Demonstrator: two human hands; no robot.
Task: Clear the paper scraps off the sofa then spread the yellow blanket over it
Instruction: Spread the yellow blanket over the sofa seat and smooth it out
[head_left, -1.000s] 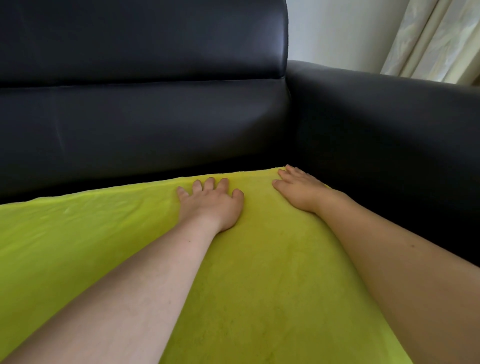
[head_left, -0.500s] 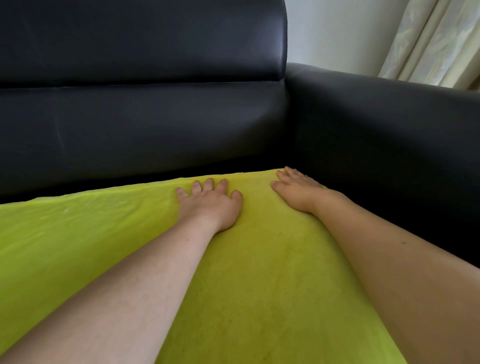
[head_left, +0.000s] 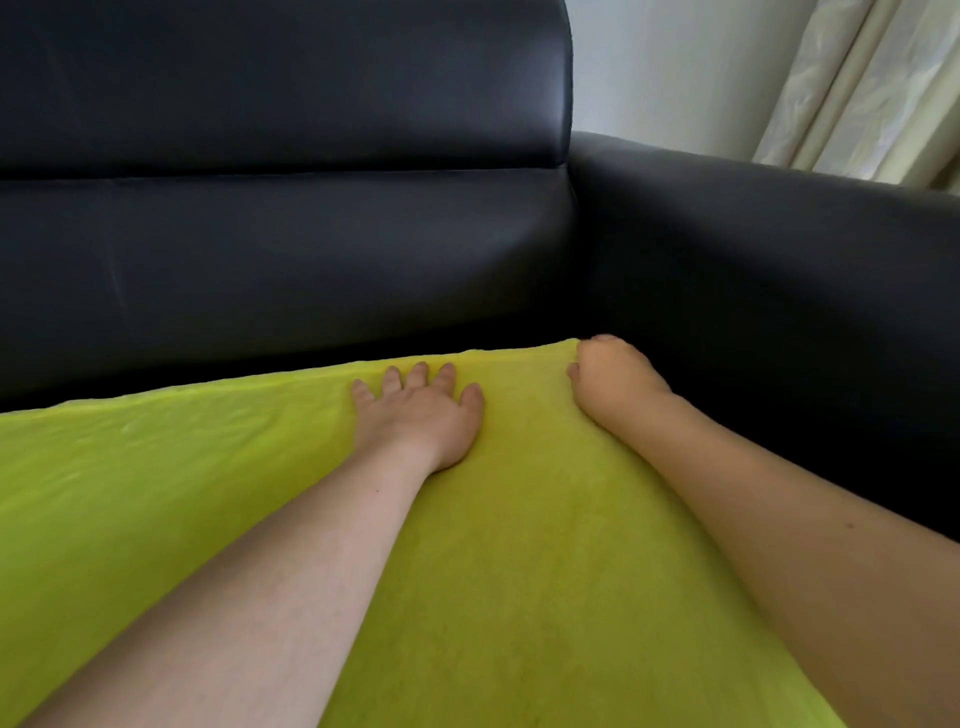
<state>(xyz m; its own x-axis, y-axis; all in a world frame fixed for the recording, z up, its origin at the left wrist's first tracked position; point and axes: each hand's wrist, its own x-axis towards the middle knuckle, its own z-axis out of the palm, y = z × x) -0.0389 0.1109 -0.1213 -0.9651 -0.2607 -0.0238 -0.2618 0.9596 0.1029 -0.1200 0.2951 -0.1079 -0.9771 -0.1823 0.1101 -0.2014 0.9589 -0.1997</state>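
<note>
I saw the yellow blanket (head_left: 519, 545) spread over the sofa (head_left: 311, 249) seat. My left hand (head_left: 421, 415) pressed flat on it, fingers spread; my right hand (head_left: 613, 379) curled at its back corner, grip unclear.

Two bare forearms, entering from the bottom of the frame and narrowing toward the middle. No sleeves, watch, bracelet or ring in sight on either. Left hand (head_left: 421, 413) at centre: five short fingers, rounded tips, nails trimmed close. A small dark mole on the left forearm, just below the wrist. Fine, faint hairs along that forearm, lower left. Right hand (head_left: 610, 376) right of centre, partly in shadow, finger detail too dim to read. One or two tiny dark specks on the right forearm, toward the right edge.
</note>
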